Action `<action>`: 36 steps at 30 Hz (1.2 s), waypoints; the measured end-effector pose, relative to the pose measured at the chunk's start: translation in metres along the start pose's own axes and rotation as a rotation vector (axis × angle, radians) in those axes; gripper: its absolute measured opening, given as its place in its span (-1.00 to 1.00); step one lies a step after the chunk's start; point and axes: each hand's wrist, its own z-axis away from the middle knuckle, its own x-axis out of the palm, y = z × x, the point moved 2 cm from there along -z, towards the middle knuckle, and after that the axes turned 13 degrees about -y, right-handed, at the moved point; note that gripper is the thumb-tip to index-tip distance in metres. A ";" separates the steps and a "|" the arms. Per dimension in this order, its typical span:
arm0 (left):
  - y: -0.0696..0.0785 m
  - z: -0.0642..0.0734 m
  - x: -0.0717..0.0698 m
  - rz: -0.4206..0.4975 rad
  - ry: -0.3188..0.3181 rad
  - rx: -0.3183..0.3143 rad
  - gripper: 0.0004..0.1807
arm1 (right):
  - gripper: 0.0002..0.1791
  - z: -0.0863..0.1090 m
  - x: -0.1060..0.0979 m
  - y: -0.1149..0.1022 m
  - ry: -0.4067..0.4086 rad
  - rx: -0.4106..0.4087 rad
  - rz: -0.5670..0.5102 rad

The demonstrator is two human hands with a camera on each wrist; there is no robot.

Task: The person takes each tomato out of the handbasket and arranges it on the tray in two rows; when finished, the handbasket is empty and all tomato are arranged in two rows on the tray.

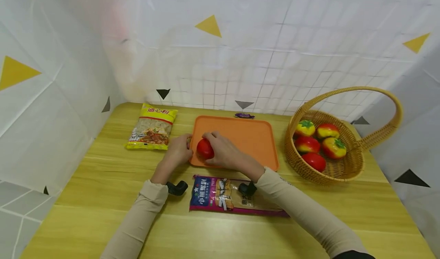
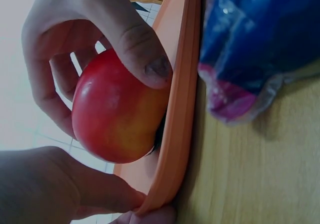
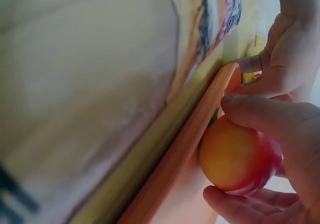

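My right hand (image 1: pixel 225 152) grips a shiny red-and-yellow fruit (image 2: pixel 117 108), thumb on one side and fingers curled round the other. The fruit sits low over the left end of an orange tray (image 1: pixel 244 136), close inside its rim. In the right wrist view, a bit of green shows on the fruit's underside, facing the tray. With thumb and finger, my left hand (image 1: pixel 178 150) pinches the tray's rim near its front left corner. Part of this hand's grip is hidden under the rim.
A wicker basket (image 1: pixel 292 157) with several similar fruits stands to the right, its tall handle arching up. A yellow macaroni bag (image 1: pixel 151 131) lies left of the tray. In front lies a long purple pasta packet (image 1: pixel 223 194). A small purple wrapped sweet (image 1: pixel 244 115) lies behind the tray.
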 end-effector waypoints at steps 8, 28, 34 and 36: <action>-0.002 0.000 0.000 0.012 -0.005 -0.004 -0.29 | 0.08 0.007 -0.010 0.004 -0.018 0.007 0.045; -0.003 0.002 -0.002 0.004 0.023 -0.001 -0.30 | -0.22 0.106 -0.046 0.021 0.197 -0.024 0.010; 0.000 0.002 -0.001 0.015 0.012 0.007 -0.30 | -0.27 0.139 -0.051 0.028 0.283 -0.023 0.028; 0.000 0.001 0.001 0.011 0.012 0.010 -0.30 | -0.29 0.149 -0.054 0.032 0.316 -0.027 0.035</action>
